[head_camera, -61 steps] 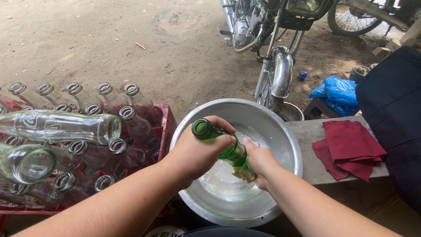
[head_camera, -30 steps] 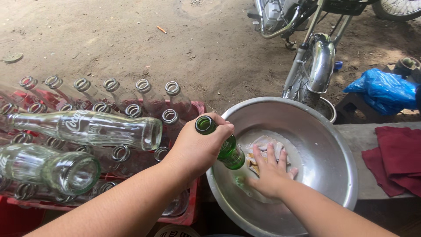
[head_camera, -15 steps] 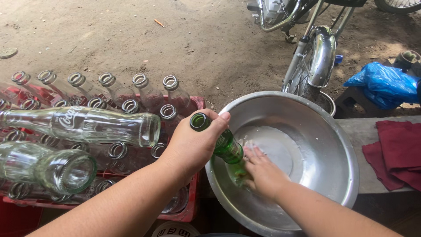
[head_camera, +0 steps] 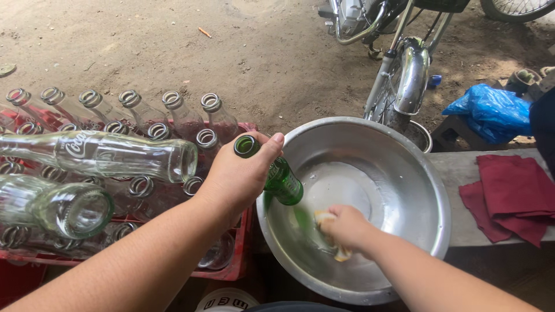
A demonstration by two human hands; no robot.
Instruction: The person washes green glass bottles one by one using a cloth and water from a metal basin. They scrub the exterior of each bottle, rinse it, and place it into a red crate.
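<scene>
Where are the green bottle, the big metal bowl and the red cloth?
green bottle (head_camera: 283, 183), head view, on its green body below the left hand's grip
metal bowl (head_camera: 404, 167), head view, on its bare inner wall
red cloth (head_camera: 511, 193), head view, on the middle of the top fold

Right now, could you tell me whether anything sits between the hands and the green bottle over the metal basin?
Nothing visible does. The left hand already grips the green bottle around its neck, tilted over the metal basin. The right hand presses a yellowish sponge at the bottle's lower end inside the basin.
</scene>
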